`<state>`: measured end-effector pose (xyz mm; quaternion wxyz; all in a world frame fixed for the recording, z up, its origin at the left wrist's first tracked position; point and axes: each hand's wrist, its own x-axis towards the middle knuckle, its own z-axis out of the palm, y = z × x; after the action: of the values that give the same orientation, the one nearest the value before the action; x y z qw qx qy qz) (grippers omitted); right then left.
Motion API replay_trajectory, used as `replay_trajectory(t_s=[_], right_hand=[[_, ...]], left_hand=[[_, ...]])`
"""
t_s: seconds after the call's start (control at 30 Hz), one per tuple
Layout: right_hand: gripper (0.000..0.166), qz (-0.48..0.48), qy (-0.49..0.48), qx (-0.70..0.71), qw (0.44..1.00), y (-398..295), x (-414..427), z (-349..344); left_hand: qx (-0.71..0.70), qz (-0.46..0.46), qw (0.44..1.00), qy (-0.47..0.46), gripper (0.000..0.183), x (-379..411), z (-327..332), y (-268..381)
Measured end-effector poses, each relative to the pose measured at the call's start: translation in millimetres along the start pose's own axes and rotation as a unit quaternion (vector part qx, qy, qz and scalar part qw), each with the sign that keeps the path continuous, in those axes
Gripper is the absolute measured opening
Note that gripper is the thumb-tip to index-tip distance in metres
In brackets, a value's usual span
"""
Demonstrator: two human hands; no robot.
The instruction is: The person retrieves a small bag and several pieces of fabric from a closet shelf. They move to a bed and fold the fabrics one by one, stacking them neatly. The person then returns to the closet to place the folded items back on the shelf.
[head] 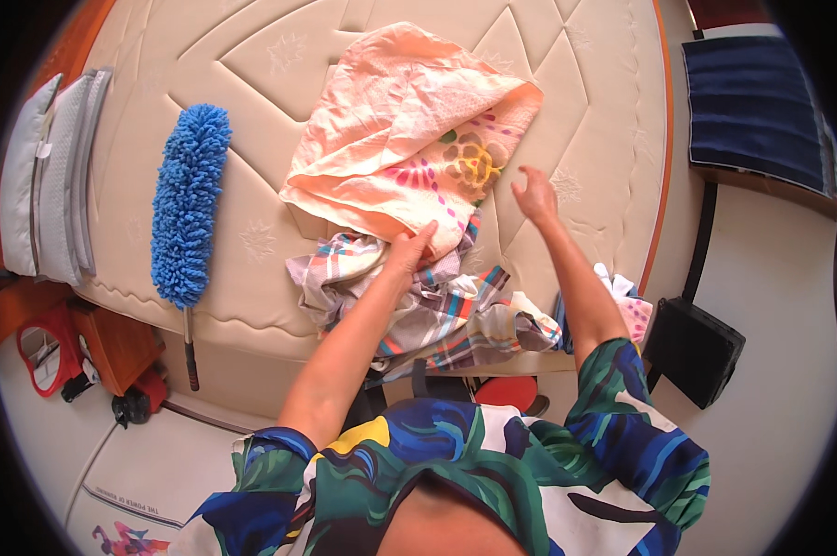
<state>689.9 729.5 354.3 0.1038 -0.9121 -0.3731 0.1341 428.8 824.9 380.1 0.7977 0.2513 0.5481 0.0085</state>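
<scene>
A peach cloth (397,111) with a printed flower pattern lies partly folded and creased on the bare beige mattress (265,42). My left hand (411,251) grips its near edge, the thumb on top and the other fingers mostly hidden. To the right of the cloth, my right hand (535,194) hovers over the mattress with its fingers apart, holding nothing. Beneath my left hand and forearm is a rumpled plaid cloth (453,313), spread along the mattress's near edge.
A blue fluffy duster (192,201) lies left on the mattress, its handle over the edge. Pillows (60,174) stand at the far left. Small folded clothes (630,306) sit by my right forearm. A black box (695,351) and a dark blue cloth-covered surface (756,111) are at right.
</scene>
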Motion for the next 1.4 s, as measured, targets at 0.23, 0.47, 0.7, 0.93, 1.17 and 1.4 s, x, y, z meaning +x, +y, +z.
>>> replay_trajectory(t_s=[0.23, 0.47, 0.7, 0.93, 1.17, 1.4], right_hand=[[0.042, 0.218, -0.051, 0.129, 0.966, 7.3, 89.8, 14.5], [0.013, 0.264, -0.221, 0.616, 0.708, 0.6, 71.2, 5.5], [0.028, 0.293, -0.211, 0.645, 0.673, -21.6, -130.7, -107.5], [0.024, 0.090, -0.515, 0.153, 0.839, 32.1, -267.4, -100.7], [0.021, 0.124, -0.235, 0.263, 0.928, 10.6, -139.4, -61.4], [0.042, 0.033, -0.246, 0.250, 0.936, -49.7, -98.2, -8.7]], left_hand=[[0.235, 0.124, 0.958, 0.106, 0.043, 36.3, 13.4, -45.9], [0.105, 0.225, 0.968, -0.025, 0.020, -50.6, -3.7, 53.6], [0.261, 0.144, 0.954, -0.033, 0.026, -184.5, -75.2, 55.9], [0.275, -0.046, 0.960, 0.018, 0.022, -218.1, -195.6, -115.4], [0.509, 0.187, 0.816, 0.203, 0.026, -153.4, -199.3, -19.0], [0.678, 0.343, 0.642, 0.098, 0.046, -48.6, -127.4, 77.5]])
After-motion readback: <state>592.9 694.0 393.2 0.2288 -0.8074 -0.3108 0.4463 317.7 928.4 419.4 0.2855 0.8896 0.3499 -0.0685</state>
